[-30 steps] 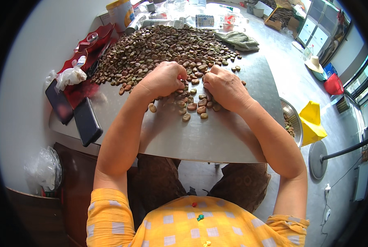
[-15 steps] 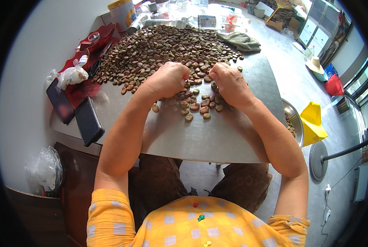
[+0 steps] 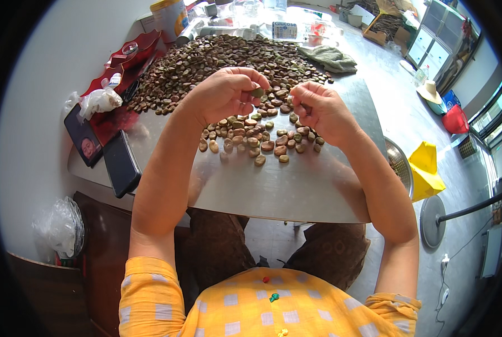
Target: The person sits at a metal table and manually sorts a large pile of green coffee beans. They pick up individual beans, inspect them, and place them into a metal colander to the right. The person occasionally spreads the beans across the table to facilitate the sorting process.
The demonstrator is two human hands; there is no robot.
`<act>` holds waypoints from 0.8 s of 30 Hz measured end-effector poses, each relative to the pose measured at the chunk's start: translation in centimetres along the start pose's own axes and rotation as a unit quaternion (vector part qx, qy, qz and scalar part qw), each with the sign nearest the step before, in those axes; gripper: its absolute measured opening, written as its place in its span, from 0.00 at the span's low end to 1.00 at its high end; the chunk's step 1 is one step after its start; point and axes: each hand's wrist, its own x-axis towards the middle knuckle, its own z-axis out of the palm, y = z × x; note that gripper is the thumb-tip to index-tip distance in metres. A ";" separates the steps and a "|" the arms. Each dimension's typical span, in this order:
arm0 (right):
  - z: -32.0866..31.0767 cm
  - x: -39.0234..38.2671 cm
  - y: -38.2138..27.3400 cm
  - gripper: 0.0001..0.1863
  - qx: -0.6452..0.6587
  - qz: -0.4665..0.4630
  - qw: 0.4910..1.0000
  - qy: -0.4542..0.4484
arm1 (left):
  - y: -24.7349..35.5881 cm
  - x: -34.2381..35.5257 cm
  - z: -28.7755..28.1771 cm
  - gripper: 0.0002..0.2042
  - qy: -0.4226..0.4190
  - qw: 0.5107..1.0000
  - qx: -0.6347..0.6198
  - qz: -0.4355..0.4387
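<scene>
A large heap of brown and greenish dried broad beans [image 3: 206,64] covers the far part of the metal-topped table [image 3: 262,194]. Above its near edge my left hand [image 3: 228,95] pinches a greenish broad bean [image 3: 257,92] between thumb and fingers. To the right, my right hand [image 3: 324,109] is closed, its thumb and forefinger together; a dark bean [image 3: 306,108] shows among its curled fingers. Below and between both hands lies a looser group of beans [image 3: 252,137], spread toward me, apart from the main heap.
At left lie two phones [image 3: 121,163], a red scalloped tray [image 3: 136,50] and a crumpled plastic bag [image 3: 100,103]. Bottles and a can [image 3: 169,19] stand behind the heap, with a grey-green cloth [image 3: 328,59] at right. A metal colander [image 3: 398,163] sits beside the table's right edge.
Both hands have risen from the beans. My left hand now shows a greenish bean in its pinch, and more of the loose beans are uncovered. One phone's screen has lit up.
</scene>
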 end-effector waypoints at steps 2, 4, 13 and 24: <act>1.0 -0.2 0.2 0.08 -0.264 -0.059 0.962 0.024 | -0.1 0.1 -0.1 0.06 -0.069 0.994 -0.082 -0.017; 1.4 -0.4 1.1 0.07 -0.448 -0.124 0.885 0.030 | -0.2 0.0 0.6 0.07 -0.075 0.990 -0.120 -0.025; 2.5 -0.2 2.5 0.06 -0.711 -0.239 0.661 -0.012 | -1.2 0.4 1.0 0.05 0.063 0.858 0.509 -0.022; 3.1 0.3 3.3 0.06 -0.724 -0.272 0.634 0.003 | -2.7 0.8 2.2 0.06 0.128 0.731 0.668 0.052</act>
